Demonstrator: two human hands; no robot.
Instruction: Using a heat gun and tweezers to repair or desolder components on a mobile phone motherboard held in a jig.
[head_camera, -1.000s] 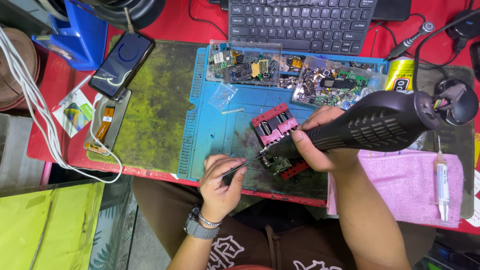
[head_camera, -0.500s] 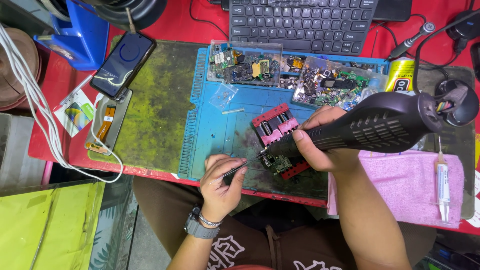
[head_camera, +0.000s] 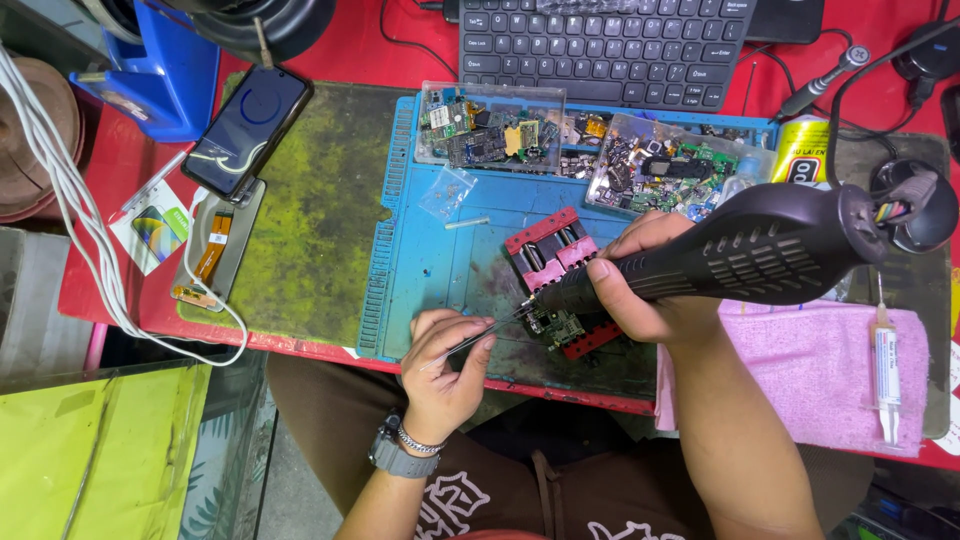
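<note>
We see the right hand (head_camera: 640, 285) wrapped tight round the heat gun (head_camera: 760, 250), nozzle down on the board (head_camera: 555, 325); the left hand (head_camera: 445, 355) pinches tweezers (head_camera: 480, 335), tips at the board to steady a part.

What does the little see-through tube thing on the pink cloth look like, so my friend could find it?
Start at the red table and look to its right side, where a pink cloth lies. Near the cloth's right edge lies a thin clear syringe, pointing up and down. It is the only thing lying on the cloth.
</note>
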